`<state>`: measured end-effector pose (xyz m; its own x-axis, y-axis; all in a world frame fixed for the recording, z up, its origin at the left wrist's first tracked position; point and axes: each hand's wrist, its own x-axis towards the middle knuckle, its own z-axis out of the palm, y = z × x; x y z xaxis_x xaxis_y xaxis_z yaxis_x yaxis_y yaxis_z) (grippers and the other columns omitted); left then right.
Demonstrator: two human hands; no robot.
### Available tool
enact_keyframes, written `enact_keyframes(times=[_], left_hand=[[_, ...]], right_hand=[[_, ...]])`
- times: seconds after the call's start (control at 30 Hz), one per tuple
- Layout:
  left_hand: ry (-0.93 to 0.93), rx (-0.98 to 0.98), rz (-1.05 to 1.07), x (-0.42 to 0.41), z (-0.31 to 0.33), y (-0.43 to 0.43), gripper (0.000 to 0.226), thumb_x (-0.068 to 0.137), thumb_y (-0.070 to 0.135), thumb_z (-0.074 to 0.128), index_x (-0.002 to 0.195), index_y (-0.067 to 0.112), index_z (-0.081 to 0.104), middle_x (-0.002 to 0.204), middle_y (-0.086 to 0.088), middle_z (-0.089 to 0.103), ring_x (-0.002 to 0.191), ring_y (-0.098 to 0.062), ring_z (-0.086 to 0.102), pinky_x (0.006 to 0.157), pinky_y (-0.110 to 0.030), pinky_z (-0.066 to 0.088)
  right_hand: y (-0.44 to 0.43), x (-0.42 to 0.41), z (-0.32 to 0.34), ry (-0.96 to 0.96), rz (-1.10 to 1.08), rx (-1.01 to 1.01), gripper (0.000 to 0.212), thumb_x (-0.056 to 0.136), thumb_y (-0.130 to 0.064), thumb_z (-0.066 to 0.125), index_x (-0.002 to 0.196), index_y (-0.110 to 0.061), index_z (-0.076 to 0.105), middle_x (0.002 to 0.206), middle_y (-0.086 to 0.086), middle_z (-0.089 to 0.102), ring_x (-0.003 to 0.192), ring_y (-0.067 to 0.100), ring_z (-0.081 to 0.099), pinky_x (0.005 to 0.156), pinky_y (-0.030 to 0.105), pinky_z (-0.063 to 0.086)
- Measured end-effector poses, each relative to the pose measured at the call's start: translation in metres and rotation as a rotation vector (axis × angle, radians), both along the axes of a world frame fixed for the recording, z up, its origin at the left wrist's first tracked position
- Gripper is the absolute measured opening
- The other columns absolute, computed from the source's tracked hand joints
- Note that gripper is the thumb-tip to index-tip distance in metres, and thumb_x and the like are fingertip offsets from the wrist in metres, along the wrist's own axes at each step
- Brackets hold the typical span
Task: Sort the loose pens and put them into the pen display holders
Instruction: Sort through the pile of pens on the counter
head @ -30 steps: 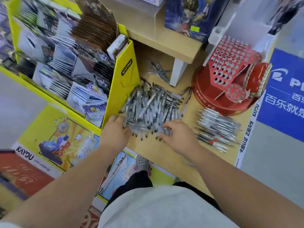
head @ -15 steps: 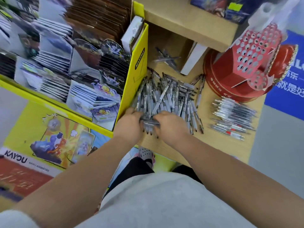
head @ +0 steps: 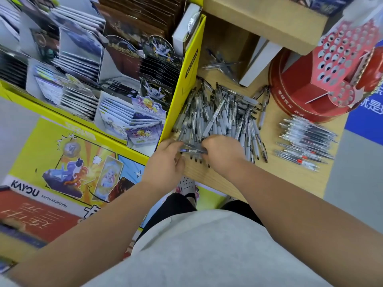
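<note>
A big pile of clear grey pens (head: 219,117) lies on the wooden shelf (head: 290,183) beside the yellow display box. My left hand (head: 167,160) and my right hand (head: 222,153) meet at the pile's near edge. Between them lies a dark pen with a blue label (head: 191,150), held at its ends by both hands. A smaller sorted group of pens (head: 304,143), some with red parts, lies to the right. The red pen display holder (head: 339,65) with many round holes stands at the back right.
The yellow card display box (head: 186,85) full of card packs walls off the left side. A few more pens (head: 221,64) lie under a raised wooden shelf (head: 261,19) at the back. The shelf's front edge runs just below my hands.
The view has shifted closer to the pile. My hands have come together at its near edge and now hold one dark pen between them.
</note>
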<state>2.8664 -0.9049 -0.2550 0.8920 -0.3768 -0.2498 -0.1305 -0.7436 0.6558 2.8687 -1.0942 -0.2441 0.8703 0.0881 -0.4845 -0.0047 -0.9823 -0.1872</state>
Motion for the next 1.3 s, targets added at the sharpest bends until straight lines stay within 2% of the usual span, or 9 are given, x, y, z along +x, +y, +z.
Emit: enact_keyframes(times=[0.17,0.33,0.53,0.6,0.7,0.83,0.93,1.13,1.3], left_hand=[[-0.068,-0.07,0.012,-0.008,0.009,0.004,0.034,0.093,0.001,0.061,0.127,0.004,0.066,0.127,-0.014,0.06,0.086,-0.031,0.066,0.077,-0.04,0.055],[-0.182,-0.19,0.036,-0.011,0.025,-0.012,0.028,0.091,-0.002,0.063,0.118,0.001,0.071,0.121,-0.014,0.065,0.09,-0.028,0.067,0.08,-0.03,0.051],[-0.218,-0.244,0.013,-0.005,0.039,-0.049,0.03,0.095,0.005,0.051,0.116,-0.003,0.071,0.116,-0.016,0.068,0.103,-0.032,0.066,0.09,-0.037,0.054],[-0.223,-0.223,-0.012,-0.008,0.041,-0.061,0.025,0.095,-0.001,0.056,0.113,-0.001,0.073,0.111,-0.016,0.071,0.098,-0.033,0.068,0.087,-0.03,0.051],[-0.212,-0.234,-0.004,-0.015,0.042,-0.079,0.024,0.093,-0.006,0.063,0.112,0.003,0.075,0.109,-0.013,0.074,0.091,-0.027,0.07,0.083,-0.022,0.047],[-0.13,-0.254,0.055,-0.033,0.041,-0.105,0.025,0.099,0.004,0.058,0.12,0.007,0.072,0.1,-0.006,0.075,0.077,-0.012,0.064,0.075,-0.024,0.051],[-0.132,-0.213,0.103,-0.053,0.04,-0.124,0.027,0.101,0.008,0.058,0.124,0.012,0.069,0.083,-0.002,0.071,0.062,-0.011,0.057,0.059,-0.027,0.047],[-0.147,-0.109,0.179,-0.112,0.037,-0.162,0.027,0.093,-0.01,0.057,0.109,0.003,0.074,0.104,-0.015,0.071,0.092,-0.035,0.067,0.083,-0.045,0.056],[-0.162,0.04,0.264,-0.169,0.027,-0.184,0.023,0.096,-0.008,0.054,0.108,0.0,0.072,0.109,-0.013,0.067,0.089,-0.031,0.065,0.076,-0.043,0.055]], right_hand=[[-0.001,0.001,0.005,0.04,0.006,-0.002,0.009,0.094,-0.015,0.058,0.086,-0.017,0.061,0.081,-0.001,0.053,0.072,0.024,0.055,0.058,0.032,0.043],[-0.027,-0.013,0.019,0.134,-0.111,0.138,0.008,0.096,-0.028,0.065,0.095,-0.021,0.069,0.086,-0.003,0.065,0.076,0.019,0.062,0.069,0.035,0.056],[-0.095,-0.053,0.038,0.118,-0.309,0.256,0.007,0.092,-0.031,0.071,0.091,-0.025,0.075,0.083,-0.005,0.069,0.075,0.016,0.062,0.068,0.033,0.05],[-0.124,-0.07,0.041,0.094,-0.382,0.274,0.008,0.091,-0.029,0.073,0.085,-0.025,0.074,0.081,-0.005,0.068,0.075,0.012,0.061,0.068,0.032,0.048],[-0.165,-0.098,0.039,0.05,-0.514,0.276,0.009,0.091,-0.03,0.073,0.083,-0.031,0.07,0.083,-0.013,0.067,0.066,-0.007,0.058,0.056,0.011,0.038],[-0.205,-0.126,0.026,0.016,-0.629,0.277,0.01,0.091,-0.03,0.073,0.083,-0.034,0.07,0.076,-0.018,0.066,0.057,-0.011,0.057,0.055,0.018,0.038],[-0.229,-0.137,0.017,-0.014,-0.578,0.267,0.007,0.091,-0.03,0.073,0.089,-0.024,0.076,0.079,-0.016,0.065,0.069,-0.002,0.058,0.06,0.018,0.039],[-0.271,-0.155,0.002,0.05,-0.379,0.323,0.004,0.095,-0.029,0.068,0.095,-0.027,0.072,0.086,-0.008,0.065,0.076,0.013,0.059,0.063,0.026,0.04],[-0.286,-0.163,-0.011,0.04,-0.203,0.286,0.014,0.096,-0.029,0.066,0.082,-0.028,0.062,0.08,-0.008,0.059,0.073,0.016,0.054,0.062,0.03,0.038]])
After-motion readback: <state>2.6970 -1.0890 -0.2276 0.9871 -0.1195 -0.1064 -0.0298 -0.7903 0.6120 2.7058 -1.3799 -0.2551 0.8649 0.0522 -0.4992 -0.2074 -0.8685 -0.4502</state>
